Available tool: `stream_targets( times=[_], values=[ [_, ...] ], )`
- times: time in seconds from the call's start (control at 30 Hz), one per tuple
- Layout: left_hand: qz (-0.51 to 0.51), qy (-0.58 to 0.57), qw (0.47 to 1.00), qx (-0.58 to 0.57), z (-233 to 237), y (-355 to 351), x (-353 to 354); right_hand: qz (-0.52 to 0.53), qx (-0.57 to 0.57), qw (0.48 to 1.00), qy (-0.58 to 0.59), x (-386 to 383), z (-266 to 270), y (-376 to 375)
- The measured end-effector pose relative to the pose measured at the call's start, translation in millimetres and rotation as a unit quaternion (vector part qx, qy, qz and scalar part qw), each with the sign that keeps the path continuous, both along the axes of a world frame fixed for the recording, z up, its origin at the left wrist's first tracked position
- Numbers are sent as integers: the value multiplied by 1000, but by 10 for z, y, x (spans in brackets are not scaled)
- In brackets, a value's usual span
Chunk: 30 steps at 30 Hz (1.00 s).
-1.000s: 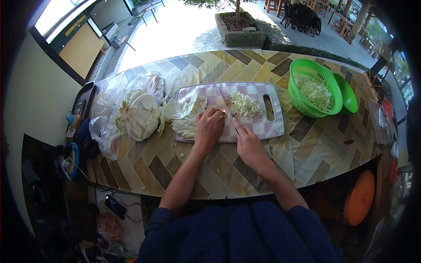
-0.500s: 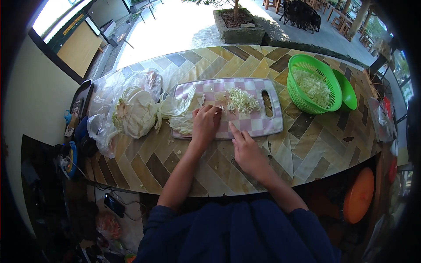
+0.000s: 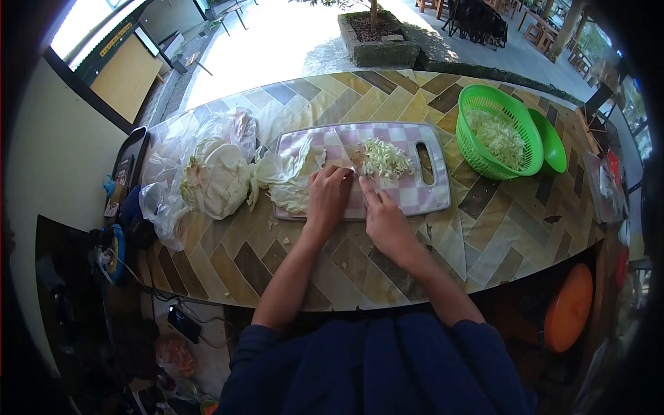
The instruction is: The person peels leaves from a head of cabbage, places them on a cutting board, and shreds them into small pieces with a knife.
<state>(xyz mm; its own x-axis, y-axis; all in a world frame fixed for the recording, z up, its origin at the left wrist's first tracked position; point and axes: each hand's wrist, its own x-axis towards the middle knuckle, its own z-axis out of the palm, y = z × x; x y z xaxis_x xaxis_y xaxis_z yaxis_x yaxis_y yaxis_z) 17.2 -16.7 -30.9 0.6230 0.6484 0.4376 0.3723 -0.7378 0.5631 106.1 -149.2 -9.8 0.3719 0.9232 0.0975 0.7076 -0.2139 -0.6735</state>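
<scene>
My right hand (image 3: 389, 220) grips a knife (image 3: 345, 147), its index finger stretched forward; the blade points away from me and the handle is hidden in the hand. Close beside the blade, my left hand (image 3: 330, 195) has its fingers curled down on cabbage leaves (image 3: 292, 181). Both hands are over a pink-and-white checked cutting board (image 3: 430, 198). To the right of the knife lies a small heap of chopped cabbage (image 3: 386, 159). A partly peeled cabbage head (image 3: 218, 181) sits left of the board.
Crumpled plastic bags (image 3: 160, 207) surround the cabbage head. At the right stand a green basket (image 3: 470, 149) of shredded cabbage (image 3: 499, 138) and a green bowl (image 3: 551, 142). An orange round object (image 3: 568, 308) is below the table (image 3: 346, 277) at the right.
My right hand has moved slightly up and closer to my left hand. The knife blade now shows more clearly, angled away from me. The whole view has shifted slightly.
</scene>
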Motion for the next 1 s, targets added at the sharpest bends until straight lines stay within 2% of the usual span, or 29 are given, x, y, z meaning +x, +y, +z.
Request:
stream_targets(
  times=[0.07,0.17,0.27,0.47,0.67,0.87,1.0],
  values=[
    [9,-11,1000,-8,-28,11,10,-3,3,1000,17,55,13,-72],
    [5,9,1000,9,-22,-3,10,2,91,995,38,129,-47,-164],
    [18,20,996,80,127,-83,-57,5,106,994,26,67,3,-242],
    [-12,27,999,12,69,-7,-85,15,21,999,32,-89,146,-358],
    [-11,32,999,13,100,-15,-86,15,-3,1000,27,-114,138,-319],
    [-8,20,1000,10,43,16,-69,-1,-12,1000,6,-83,29,-95],
    [-9,22,1000,-12,55,16,-62,4,32,999,-1,4,-74,64]
  ],
)
